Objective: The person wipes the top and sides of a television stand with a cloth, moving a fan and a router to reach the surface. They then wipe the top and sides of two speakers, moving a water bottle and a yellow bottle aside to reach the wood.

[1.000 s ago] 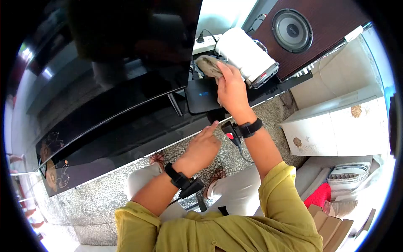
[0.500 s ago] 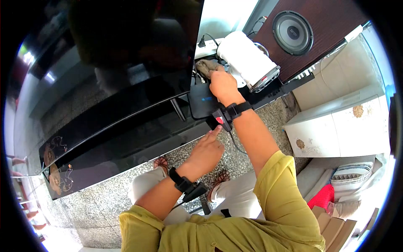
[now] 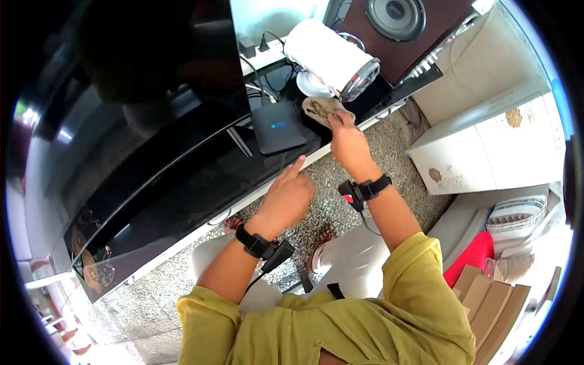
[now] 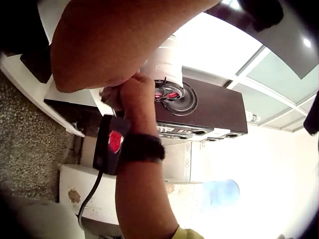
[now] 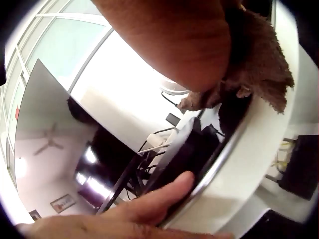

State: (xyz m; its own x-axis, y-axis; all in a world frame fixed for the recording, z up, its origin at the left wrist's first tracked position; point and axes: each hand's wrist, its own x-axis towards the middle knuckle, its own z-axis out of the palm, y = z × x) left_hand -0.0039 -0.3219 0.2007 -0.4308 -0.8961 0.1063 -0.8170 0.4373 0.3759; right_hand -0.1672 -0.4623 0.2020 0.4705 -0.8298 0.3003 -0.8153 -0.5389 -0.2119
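Note:
In the head view the right hand (image 3: 351, 146) grips a brown cloth (image 3: 325, 111) on the black shelf top, just below a white cylindrical appliance (image 3: 331, 58). The right wrist view shows the cloth (image 5: 261, 59) bunched beneath that hand (image 5: 184, 45). A flat black box (image 3: 278, 128) lies left of the cloth. Near the shelf's front edge is the left hand (image 3: 286, 198), its index finger extended and holding nothing. The left wrist view has the right hand (image 4: 138, 97) beside the appliance (image 4: 167, 64).
A large black screen (image 3: 152, 67) stands at the left. Behind the box are cables and a white power strip (image 3: 267, 56). A dark wooden speaker (image 3: 404, 36) is at the back right, above a white cabinet (image 3: 486, 146). Cardboard (image 3: 490, 304) lies at the lower right.
The right hand has moved the cloth from behind the black box to its right side, nearer the shelf's front edge. The head view has shifted, and the left hand remains near that edge.

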